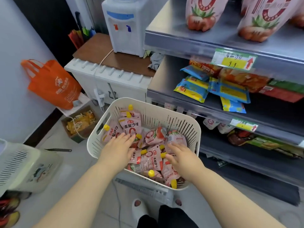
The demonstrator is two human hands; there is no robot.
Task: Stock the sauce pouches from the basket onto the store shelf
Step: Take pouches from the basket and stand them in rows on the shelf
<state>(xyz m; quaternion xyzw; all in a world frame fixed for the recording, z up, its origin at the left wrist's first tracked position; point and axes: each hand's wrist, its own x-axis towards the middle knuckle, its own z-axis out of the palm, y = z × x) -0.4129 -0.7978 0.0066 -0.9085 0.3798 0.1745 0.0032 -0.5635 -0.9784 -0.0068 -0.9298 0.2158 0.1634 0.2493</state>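
A cream slotted basket (179, 118) stands in front of me, holding several pink sauce pouches (148, 159) with yellow caps. My left hand (117, 146) reaches into its left side, fingers spread flat on a pouch. My right hand (182, 156) is over the right side, fingers apart and touching pouches near a yellow cap. Neither hand has closed on a pouch. The grey store shelf (174, 37) rises at the right; two large pink pouches (201, 14) stand upright on its top level.
Blue and yellow snack packets (195, 89) lie on the middle shelf. A water dispenser (125, 25) sits on a cabinet behind the basket. An orange bag (52, 83) and a cardboard box (80, 123) are at the left, a second basket (24, 165) near left.
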